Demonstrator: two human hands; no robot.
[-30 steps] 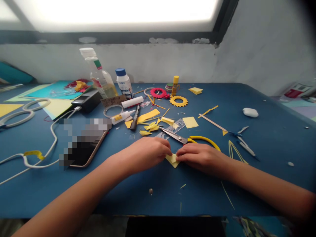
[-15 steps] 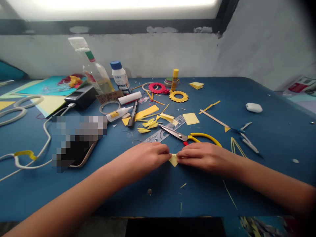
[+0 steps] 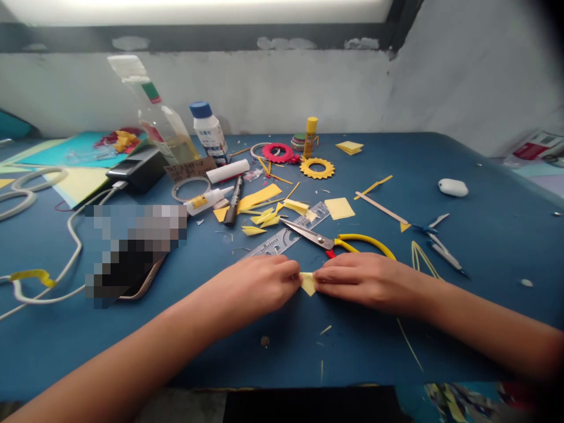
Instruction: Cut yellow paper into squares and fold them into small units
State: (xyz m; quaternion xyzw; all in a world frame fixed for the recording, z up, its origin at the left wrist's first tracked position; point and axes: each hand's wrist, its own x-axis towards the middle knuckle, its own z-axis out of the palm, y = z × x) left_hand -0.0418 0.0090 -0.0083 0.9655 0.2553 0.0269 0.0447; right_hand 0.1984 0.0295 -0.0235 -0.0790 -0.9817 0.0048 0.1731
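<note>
Between my two hands is a small piece of pale yellow paper (image 3: 309,285), its lower part showing as a downward point. My left hand (image 3: 274,281) pinches its left side, fingers closed. On the right edge, my right hand (image 3: 359,276) grips it with thumb and fingers pressed together; most of the paper's edges are hidden under the fingertips. Just beyond the hands lie scissors (image 3: 324,241) with yellow handles, blades partly apart, on top of a clear plastic ruler (image 3: 275,242). Folded yellow paper pieces (image 3: 264,219) and a yellow paper square (image 3: 339,208) rest behind them.
A phone (image 3: 145,276), white cable (image 3: 77,238), glue bottle (image 3: 205,201) and black marker (image 3: 233,202) are at left. Farther back stand a tilted-looking clear bottle (image 3: 170,132), a blue-capped bottle (image 3: 210,135) and a glue stick (image 3: 309,136). A wooden stick (image 3: 381,208) and white case (image 3: 453,187) lie right.
The view has shifted slightly, so the items on the table appear a little higher and farther left. Both hands keep their hold on the yellow paper with hardly any movement.
</note>
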